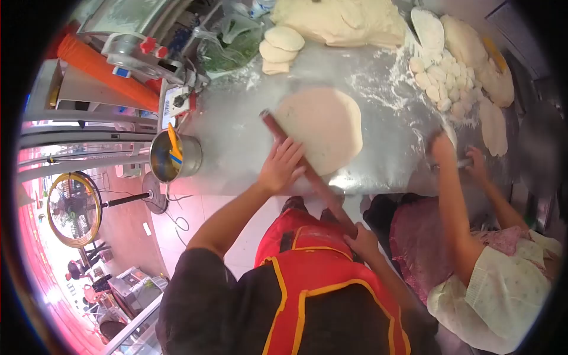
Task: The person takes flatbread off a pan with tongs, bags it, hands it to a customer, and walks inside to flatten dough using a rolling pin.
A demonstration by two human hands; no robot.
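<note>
A long wooden rolling pin (323, 192) slants from the metal table down towards my red apron. My left hand (280, 165) is on its upper part, fingers laid across the wood. Near the lower end, beyond the table edge, my right hand (362, 241) is closed around the pin. Just past the pin lies a thin, round sheet of dough (319, 127), flat on the table, with a paler rim along its right side. The pin's upper part crosses the sheet's lower left edge.
A large dough mass (340, 21), stacked dough rounds (281, 46) and a bag of greens (231, 47) lie at the back. Small dough pieces (444, 83) sit right. A metal pot (190, 157) stands left. Beside me, a co-worker's hands (444, 149) work at the table.
</note>
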